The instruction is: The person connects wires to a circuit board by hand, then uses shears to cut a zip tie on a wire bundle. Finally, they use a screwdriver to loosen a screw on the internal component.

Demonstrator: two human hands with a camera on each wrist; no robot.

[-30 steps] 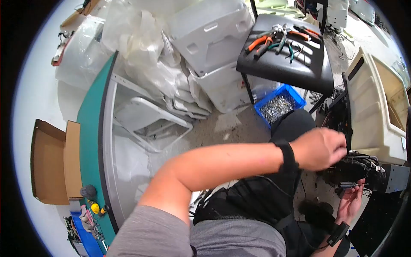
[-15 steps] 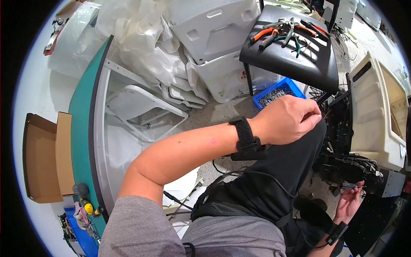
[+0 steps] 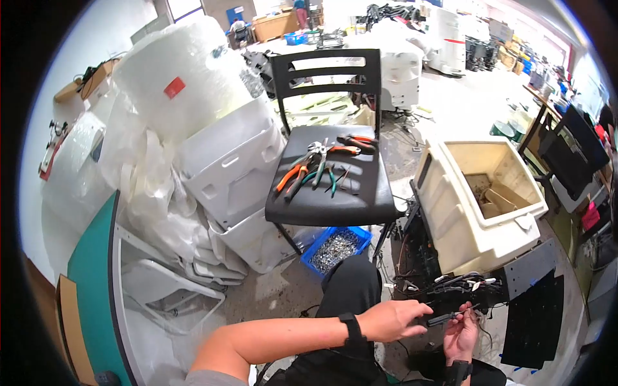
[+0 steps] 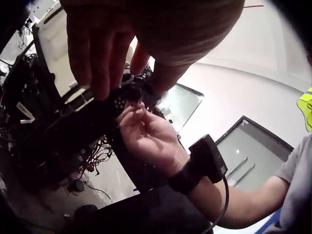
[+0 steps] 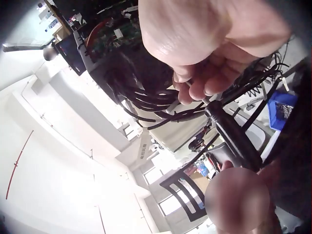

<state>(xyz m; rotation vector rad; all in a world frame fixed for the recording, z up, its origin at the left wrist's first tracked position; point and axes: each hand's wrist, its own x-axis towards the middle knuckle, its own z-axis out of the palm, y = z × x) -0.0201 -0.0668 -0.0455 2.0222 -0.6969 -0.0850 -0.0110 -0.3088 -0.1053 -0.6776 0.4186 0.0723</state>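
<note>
Desk, green-topped, dark-edged (image 3: 90, 270): one, far left.

Chair, black, slatted back (image 3: 283, 209): one. On its seat, pliers with orange or green grips (image 3: 317, 168): at least three, overlapping, exact count unclear.

Tray, blue plastic, filled with small metal pieces (image 3: 309, 257): one, under the chair.

Left hand (image 3: 393, 321): one, fingers open, slightly bent, just beside the handle end; contact cannot be told.

Screwdriver, dark-handled, thin metal shaft (image 3: 441, 320): one, between the hands. In the head view its long axis slants slightly, handle toward the left hand, shaft up toward the right; the handle lies right of the left fingertips.

Right hand (image 3: 462, 334): one, nearer, fingers pinching the shaft.

Cables, black, bundled (image 3: 454, 284): several, uncounted, beyond the right hand.

Housing, cream plastic, open-topped (image 3: 450, 222): one, beyond the cables.
</note>
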